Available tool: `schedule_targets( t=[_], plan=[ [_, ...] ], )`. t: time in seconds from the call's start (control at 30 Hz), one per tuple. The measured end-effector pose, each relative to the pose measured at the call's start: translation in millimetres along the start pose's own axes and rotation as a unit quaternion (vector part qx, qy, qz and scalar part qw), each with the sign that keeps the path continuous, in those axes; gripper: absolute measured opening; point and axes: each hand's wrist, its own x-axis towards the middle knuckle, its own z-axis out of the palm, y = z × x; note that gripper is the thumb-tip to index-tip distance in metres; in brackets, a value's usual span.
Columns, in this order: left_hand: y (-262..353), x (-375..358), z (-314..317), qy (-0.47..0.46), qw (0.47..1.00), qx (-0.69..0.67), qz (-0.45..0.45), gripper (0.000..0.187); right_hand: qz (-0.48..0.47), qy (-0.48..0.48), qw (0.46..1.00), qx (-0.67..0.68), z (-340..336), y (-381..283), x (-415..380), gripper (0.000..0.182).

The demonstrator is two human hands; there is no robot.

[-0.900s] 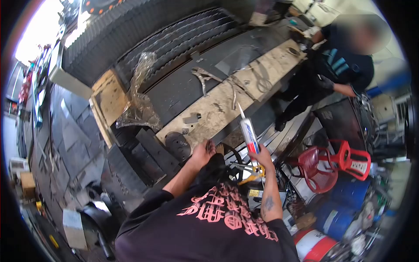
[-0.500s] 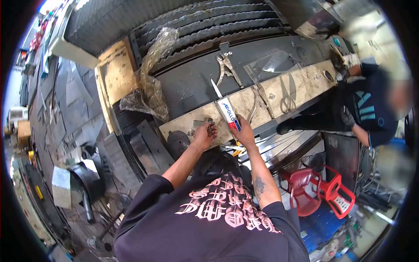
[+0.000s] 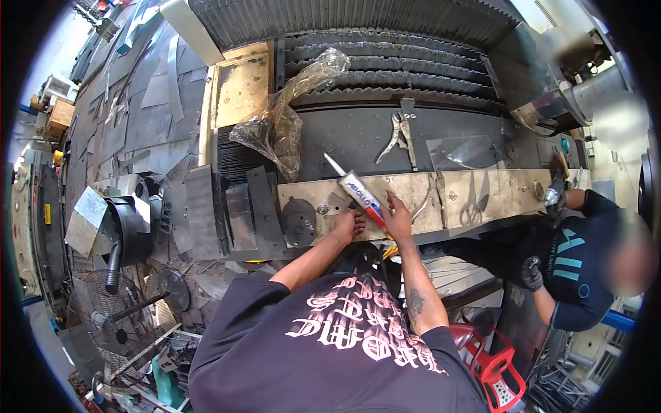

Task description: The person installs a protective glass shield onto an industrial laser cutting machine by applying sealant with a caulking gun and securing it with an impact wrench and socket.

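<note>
My right hand (image 3: 398, 215) grips a white sealant cartridge (image 3: 359, 192) in a caulking gun, its nozzle (image 3: 333, 164) pointing up and left over the dark machine bed. My left hand (image 3: 349, 225) rests on the front edge of a long, worn board (image 3: 413, 189), fingers pinched on something small I cannot make out, right beside the cartridge's base. Small metal pieces (image 3: 335, 201) lie on the board just above that hand.
Locking pliers (image 3: 399, 133) lie on the dark bed, scissors (image 3: 471, 210) on the board. Crumpled clear plastic (image 3: 279, 124) sits left of the nozzle. A co-worker in a dark shirt (image 3: 571, 265) crouches at right. Red plastic chair (image 3: 492, 365), floor fan (image 3: 117, 316), metal plates (image 3: 227, 206) nearby.
The view has swung round and the board now runs level. My right hand has tilted the cartridge further left and lower; my left hand stays at the board's edge.
</note>
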Motion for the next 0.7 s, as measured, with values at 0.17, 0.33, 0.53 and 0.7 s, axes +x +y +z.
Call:
schedule_targets(
  t=[0.17,0.33,0.53,0.7],
  plan=[
    [-18.2,21.2,4.3,0.072,0.994,-0.010,0.082,0.024,-0.069,-0.042,0.990,-0.114,-35.5,21.0,-38.0,0.052],
    [-22.4,14.6,14.8,0.104,0.988,-0.034,0.112,0.022,-0.081,-0.003,0.991,-0.105,-55.3,40.9,-72.1,0.049],
    [-22.5,-6.1,7.1,0.033,0.991,-0.095,0.093,0.017,-0.021,0.064,0.997,-0.034,-69.4,67.8,-93.9,0.041],
    [-34.1,17.3,-10.2,0.048,0.993,-0.048,0.096,0.030,-0.001,0.111,0.992,-0.059,-74.3,104.9,-123.3,0.035]
  ],
)
